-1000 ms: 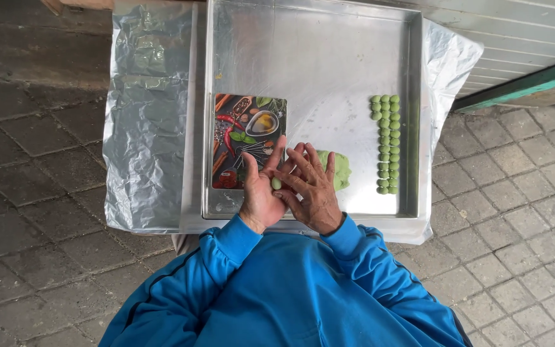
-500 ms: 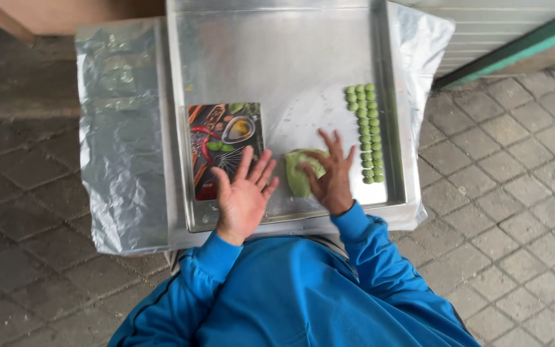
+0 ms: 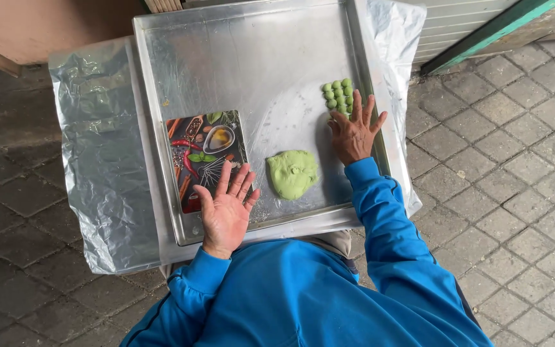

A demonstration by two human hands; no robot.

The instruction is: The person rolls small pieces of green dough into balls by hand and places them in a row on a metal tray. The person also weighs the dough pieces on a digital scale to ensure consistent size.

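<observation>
My left hand (image 3: pixel 226 207) rests palm up and empty, fingers apart, at the near edge of a small printed cutting board (image 3: pixel 202 148). My right hand (image 3: pixel 353 132) is stretched out palm down with spread fingers over the near end of several small green dough balls (image 3: pixel 337 93) set in rows. What lies under its palm is hidden. A flattened lump of green dough (image 3: pixel 292 173) sits between my hands. All of this is on a large metal tray (image 3: pixel 258 58).
The tray stands on a small surface wrapped in crinkled foil (image 3: pixel 91 148). Grey paving stones (image 3: pixel 515 160) surround it. A green-edged frame (image 3: pixel 483 29) runs at the back right and a tan wall is at the back left.
My hands were rolling a small green ball together, then parted. My right hand went past the dough lump out to the rows of balls. My left hand stayed open, palm up.
</observation>
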